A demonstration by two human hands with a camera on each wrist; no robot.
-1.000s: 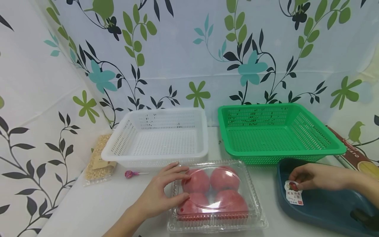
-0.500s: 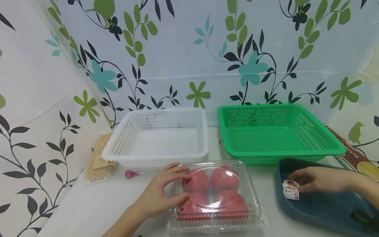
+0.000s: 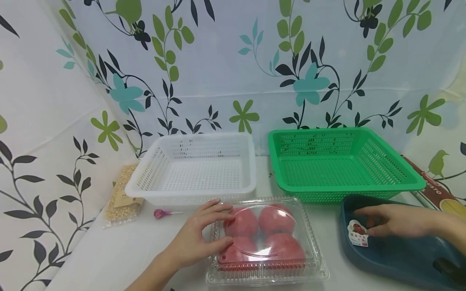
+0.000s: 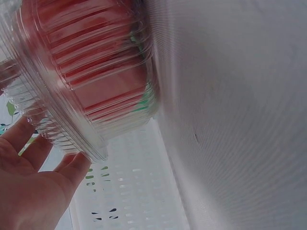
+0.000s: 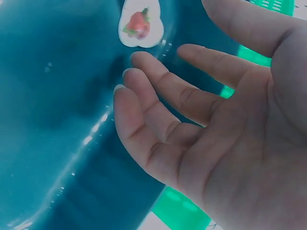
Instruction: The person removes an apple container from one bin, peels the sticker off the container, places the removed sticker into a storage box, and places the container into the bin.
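A clear clamshell box (image 3: 271,252) holds several round red fruits (image 3: 278,218), tomato-like, with its lid closed. The left hand (image 3: 200,230) rests on its left side, thumb and fingers spread, fingertips on the lid. In the left wrist view, those fingertips touch the box's ribbed rim (image 4: 91,143). A small white tag (image 3: 358,233) with a red fruit picture and red print lies inside the dark blue tray (image 3: 382,258). Over the tray, beside the tag, is the right hand (image 3: 404,220). The right wrist view shows its fingers loosely bent, nothing between them, just short of the tag (image 5: 141,24).
Behind stand a white basket (image 3: 200,161) and a green basket (image 3: 346,190). To the left are a bag of pale grains (image 3: 123,194) and a pink lollipop (image 3: 162,213). A brown printed pack (image 3: 433,186) sits at the right, and a dark object (image 3: 449,268) in the tray's front.
The right hand has let go of the tag, which has shifted slightly left and now lies in the tray. The left hand and the box have stayed put.
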